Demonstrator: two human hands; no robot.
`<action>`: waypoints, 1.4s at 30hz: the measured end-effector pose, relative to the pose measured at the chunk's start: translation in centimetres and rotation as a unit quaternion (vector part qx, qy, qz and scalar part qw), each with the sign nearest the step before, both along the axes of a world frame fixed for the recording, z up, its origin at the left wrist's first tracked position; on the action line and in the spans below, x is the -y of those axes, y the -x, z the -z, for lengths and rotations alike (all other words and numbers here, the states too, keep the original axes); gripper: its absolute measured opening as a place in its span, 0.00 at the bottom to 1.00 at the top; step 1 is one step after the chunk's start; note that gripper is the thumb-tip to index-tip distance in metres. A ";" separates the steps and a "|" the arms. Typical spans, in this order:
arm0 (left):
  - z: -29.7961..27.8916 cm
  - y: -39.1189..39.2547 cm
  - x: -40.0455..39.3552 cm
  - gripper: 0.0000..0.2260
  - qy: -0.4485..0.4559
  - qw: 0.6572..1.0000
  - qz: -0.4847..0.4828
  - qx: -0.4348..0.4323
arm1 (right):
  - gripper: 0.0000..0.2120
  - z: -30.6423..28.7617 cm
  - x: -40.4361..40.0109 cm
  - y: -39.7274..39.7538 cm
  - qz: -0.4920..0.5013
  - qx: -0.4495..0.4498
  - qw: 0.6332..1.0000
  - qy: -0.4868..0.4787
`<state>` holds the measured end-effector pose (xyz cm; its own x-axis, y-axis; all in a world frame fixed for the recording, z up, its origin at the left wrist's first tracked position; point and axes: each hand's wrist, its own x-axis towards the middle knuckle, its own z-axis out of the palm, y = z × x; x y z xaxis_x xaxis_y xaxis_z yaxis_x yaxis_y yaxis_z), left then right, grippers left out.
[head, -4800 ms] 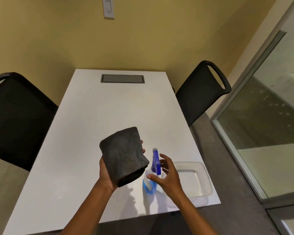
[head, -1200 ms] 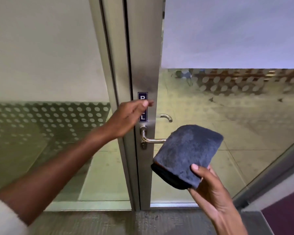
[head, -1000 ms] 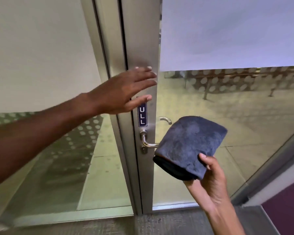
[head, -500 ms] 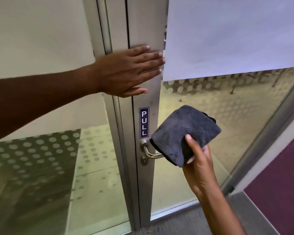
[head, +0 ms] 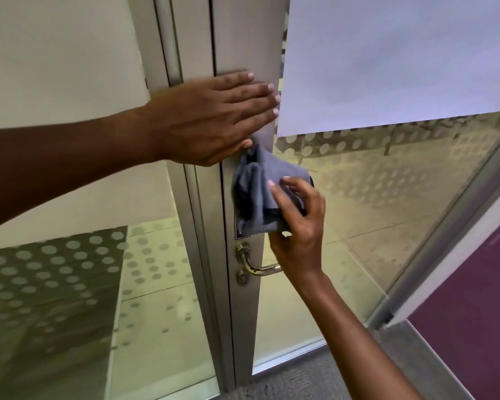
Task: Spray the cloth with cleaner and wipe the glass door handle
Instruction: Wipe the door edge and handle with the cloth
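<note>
Our left hand (head: 214, 119) lay flat on the door frame (head: 240, 39), grip released. Our right hand (head: 296, 223) was grasping the cloth (head: 256, 194) against the frame — just above the handle (head: 256, 265). We judged it best to lower the cloth and wrap the lever fully.

The door stile (head: 244, 313) is the landmark. The left hand (head: 214, 119) lies flat on it, high up. Below that hand, the cloth (head: 256, 194) is against the stile, with the right hand (head: 296, 226) to its right. The lever handle (head: 253, 262) juts rightward from the stile under the cloth, with the keyhole (head: 242, 277) just below it.
</note>
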<state>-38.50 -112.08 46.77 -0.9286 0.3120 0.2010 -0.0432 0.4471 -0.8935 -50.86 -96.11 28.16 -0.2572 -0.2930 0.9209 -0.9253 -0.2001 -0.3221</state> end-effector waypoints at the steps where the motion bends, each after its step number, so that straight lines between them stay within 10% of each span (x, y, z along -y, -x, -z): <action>1: 0.0 -0.3 -0.1 0.28 -0.004 1.000 0.000 -0.002 | 0.26 0.1 0.7 -0.3 0.014 -0.025 1.000 -0.002; 26: -0.1 0.0 -0.3 0.30 -0.026 1.000 -0.009 -0.014 | 0.21 4.1 0.9 0.0 -0.050 -0.023 0.951 -0.303; 42: -0.1 -0.2 -0.8 0.31 -0.025 0.998 -0.063 0.017 | 0.15 -3.8 3.1 1.0 -0.012 -0.075 0.990 -0.115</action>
<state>-38.28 -111.24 46.86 -0.9660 0.1835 0.1820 -0.0722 0.4846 -0.8718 -51.88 -99.17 32.00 -0.1126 -0.5033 0.8567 -0.9621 -0.1604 -0.2206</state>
